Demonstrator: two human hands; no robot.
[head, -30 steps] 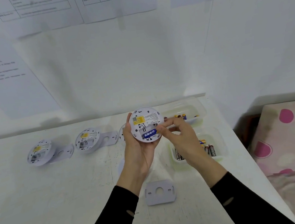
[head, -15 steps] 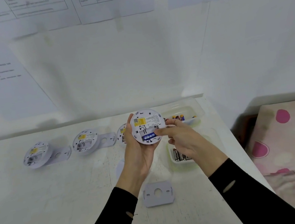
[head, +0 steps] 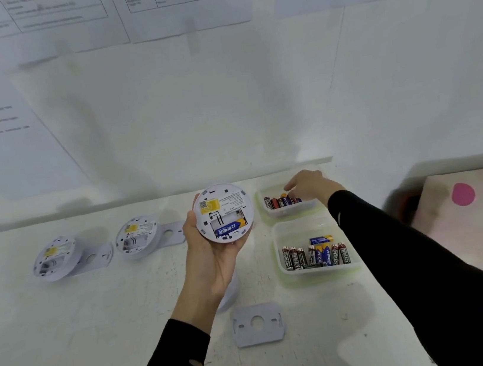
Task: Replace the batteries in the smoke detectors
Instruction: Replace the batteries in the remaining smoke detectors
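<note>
The person's left hand (head: pixel 210 258) is cupping a round white smoke detector (head: pixel 222 213) from below. Its back is facing the camera, and one blue battery (head: pixel 230 227) is sitting in its open compartment. At three o'clock from it, the right hand (head: pixel 309 187) is stretching out over the far tray (head: pixel 285 214), fingertips just above the mixed batteries (head: pixel 280 201); whether it is pinching one is hidden. At four o'clock, the near tray (head: pixel 276 240) is holding upright batteries (head: pixel 315 255). At nine o'clock, a second detector (head: pixel 137 236) and, beyond it, a third detector (head: pixel 55 260) are leaning on their plates on the table (head: pixel 68 331). At six o'clock, a loose mounting plate (head: pixel 257 324) is lying flat.
</note>
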